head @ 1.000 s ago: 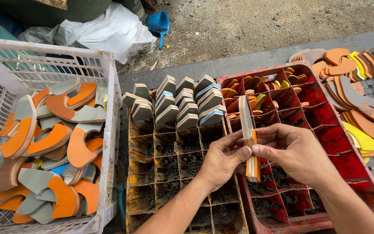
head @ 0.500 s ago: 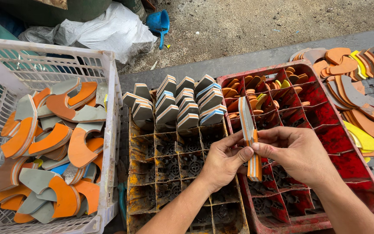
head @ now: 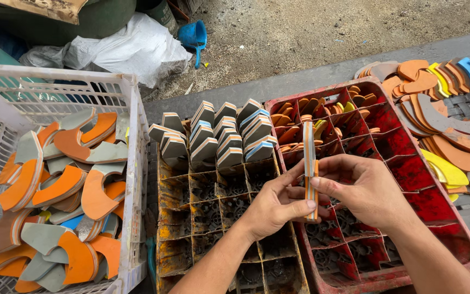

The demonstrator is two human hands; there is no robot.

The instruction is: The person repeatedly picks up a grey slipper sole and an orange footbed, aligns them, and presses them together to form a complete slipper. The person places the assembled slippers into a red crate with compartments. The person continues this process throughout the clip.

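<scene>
**Sorting status: foam pieces held over the red crate**

Both hands grasp one thin stack of foam pieces [head: 310, 174], orange and grey at the edges, held upright on its edge. The left hand [head: 274, 204] pinches the lower end between thumb and fingers; the right hand [head: 363, 188] closes on the stack from the opposite side. The stack hangs just above the near-left cells of the red crate [head: 466, 256], not yet set into any cell.

Progress, judged from the fill — the work looks partly done:

- Red crate: only the far rows hold small orange and yellow pieces; the middle and near cells hold none.
- Dark divided crate [head: 175, 250], just left of the red crate: the far cells carry upright grey pieces [head: 229, 139]; the rows nearer the person hold none.
- White basket [head: 131, 136], further left of the red crate: a deep pile of loose curved offcuts [head: 55, 185], orange and grey — apparently unsorted stock.
- Right of the red crate: a loose heap of curved scraps [head: 441, 125] in orange, yellow and blue on a dark mat.
</scene>
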